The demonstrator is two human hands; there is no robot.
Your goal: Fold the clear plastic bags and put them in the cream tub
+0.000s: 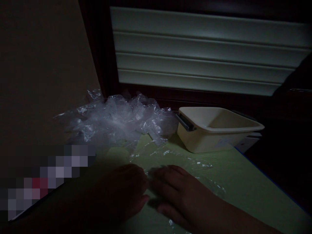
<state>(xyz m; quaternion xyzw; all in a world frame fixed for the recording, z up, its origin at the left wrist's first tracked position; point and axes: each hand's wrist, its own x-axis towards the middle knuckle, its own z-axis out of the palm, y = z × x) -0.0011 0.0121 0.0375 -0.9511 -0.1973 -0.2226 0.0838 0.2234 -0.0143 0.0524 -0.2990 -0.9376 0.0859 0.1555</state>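
A clear plastic bag or sheet [206, 165] lies spread and wrinkled over the green tabletop, its outline hard to follow in the dim light. My right hand [175, 191] rests flat on it with fingers stretched towards the left. Close beside it, my left hand [129, 188] is palm down on the same plastic, its thumb standing apart from the fingers. Deep shadow hides part of the left fingers. Just beyond both hands is a large heap of crumpled clear plastic bags [122, 118].
Behind my right hand a cream plastic bin [202, 141] with a dark handle stands near the table's right edge, a white box [250, 142] partly hidden behind it. A louvred panel [195, 48] in a dark frame rises at the back. The green table [255, 182] narrows away from me.
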